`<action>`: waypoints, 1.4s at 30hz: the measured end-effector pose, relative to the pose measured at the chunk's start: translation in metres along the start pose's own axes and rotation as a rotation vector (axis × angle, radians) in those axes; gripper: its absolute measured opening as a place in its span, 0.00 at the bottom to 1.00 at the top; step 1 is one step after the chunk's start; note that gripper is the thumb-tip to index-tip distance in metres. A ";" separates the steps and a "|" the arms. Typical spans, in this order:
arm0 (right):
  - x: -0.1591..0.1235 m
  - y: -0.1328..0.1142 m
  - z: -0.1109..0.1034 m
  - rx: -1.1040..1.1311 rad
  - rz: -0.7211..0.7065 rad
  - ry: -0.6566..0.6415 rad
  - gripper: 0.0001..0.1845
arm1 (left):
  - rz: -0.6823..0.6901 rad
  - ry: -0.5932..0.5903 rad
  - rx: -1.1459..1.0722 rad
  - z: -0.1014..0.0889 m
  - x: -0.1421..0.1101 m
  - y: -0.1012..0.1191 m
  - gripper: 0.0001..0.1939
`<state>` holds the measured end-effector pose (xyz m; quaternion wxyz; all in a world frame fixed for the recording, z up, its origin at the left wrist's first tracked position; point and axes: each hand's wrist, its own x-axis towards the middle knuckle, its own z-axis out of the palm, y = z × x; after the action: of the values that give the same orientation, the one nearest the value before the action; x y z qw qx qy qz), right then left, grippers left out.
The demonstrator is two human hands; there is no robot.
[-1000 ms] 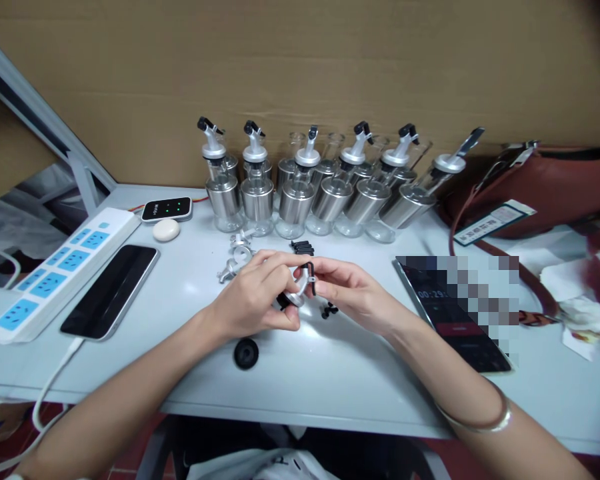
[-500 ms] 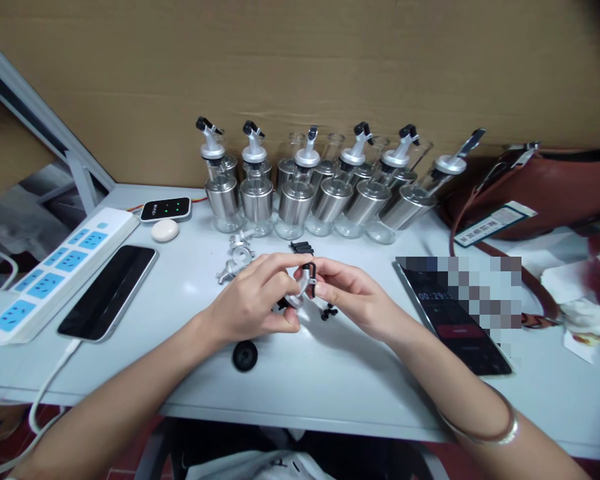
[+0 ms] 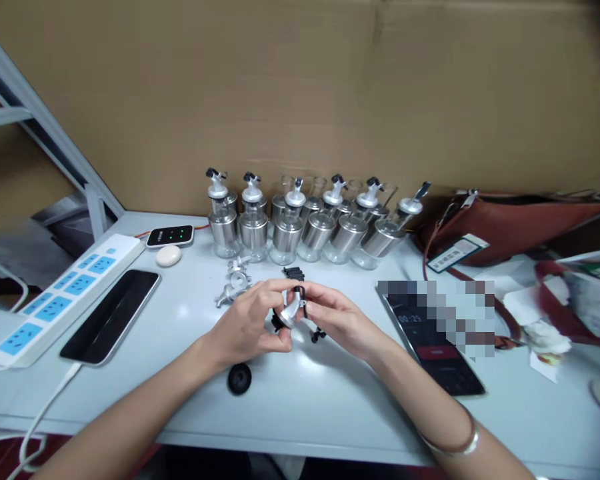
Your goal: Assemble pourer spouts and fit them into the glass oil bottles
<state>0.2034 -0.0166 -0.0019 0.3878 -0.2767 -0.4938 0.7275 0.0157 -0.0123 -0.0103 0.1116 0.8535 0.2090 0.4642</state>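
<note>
A silver-and-black pourer spout (image 3: 291, 312) is held above the table between my two hands. My left hand (image 3: 253, 320) grips its base with thumb and fingers, the black underside facing left. At the spout's tip, the fingers of my right hand (image 3: 333, 317) pinch the black flip cap (image 3: 300, 293). Small black parts (image 3: 318, 335) lie below my right hand. Behind the hands are a few black sticks (image 3: 293, 273) and several silver spout pieces (image 3: 236, 280). A round black stopper (image 3: 240, 379) lies nearer the front edge.
Several glass-and-steel bottles (image 3: 287, 235), many topped with spouts, stand along the back. At left are a power strip (image 3: 70, 293), a black phone (image 3: 111, 317), a small display device (image 3: 170, 236) and a white oval case (image 3: 169, 256). A tablet (image 3: 430, 347) and a brown bag (image 3: 510, 227) occupy the right.
The camera view has shifted, so the scene sits lower. The spout has turned in my hands, showing more of its silver body and black underside. Both hands keep their grip.
</note>
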 end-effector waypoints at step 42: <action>0.039 -0.159 -0.175 -0.777 -0.642 1.238 0.08 | 0.008 0.015 0.362 -0.011 0.007 -0.004 0.10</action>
<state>0.3657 0.1374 0.0826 0.6580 -0.5901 -0.4625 0.0701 0.0087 -0.0053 -0.0001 -0.0473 0.8569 0.2866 0.4258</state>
